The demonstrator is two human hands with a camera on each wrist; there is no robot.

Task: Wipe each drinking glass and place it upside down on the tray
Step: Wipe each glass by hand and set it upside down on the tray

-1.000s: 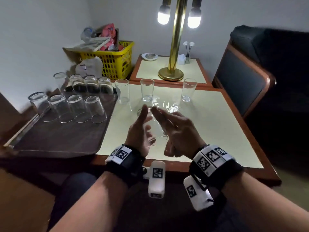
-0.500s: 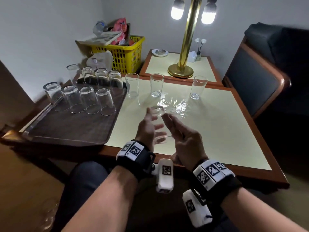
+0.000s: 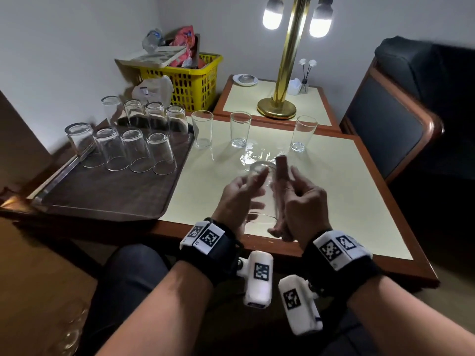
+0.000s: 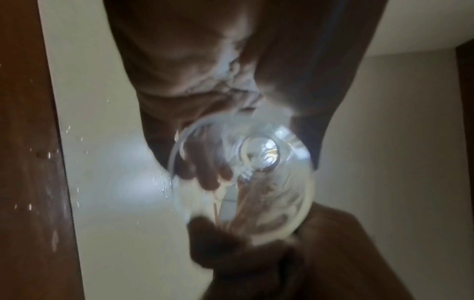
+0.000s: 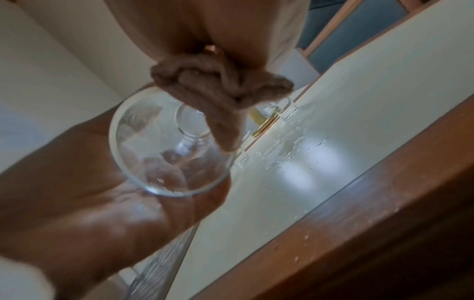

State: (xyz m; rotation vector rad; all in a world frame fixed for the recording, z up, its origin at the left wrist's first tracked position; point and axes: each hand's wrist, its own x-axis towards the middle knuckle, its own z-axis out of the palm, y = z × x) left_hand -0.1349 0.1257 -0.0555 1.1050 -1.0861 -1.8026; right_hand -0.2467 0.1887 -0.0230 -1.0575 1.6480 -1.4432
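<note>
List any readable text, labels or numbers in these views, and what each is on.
No readable words or numbers.
Wrist bands and wrist cameras: black-and-white square marker patterns, no letters.
Red packet in the yellow basket: print too blurred.
White bag: small dark label, illegible.

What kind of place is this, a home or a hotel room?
Probably a hotel or guest room, though that is uncertain: a brass lamp on a side table, an upholstered armchair, and a serving tray holding many identical glasses.
</note>
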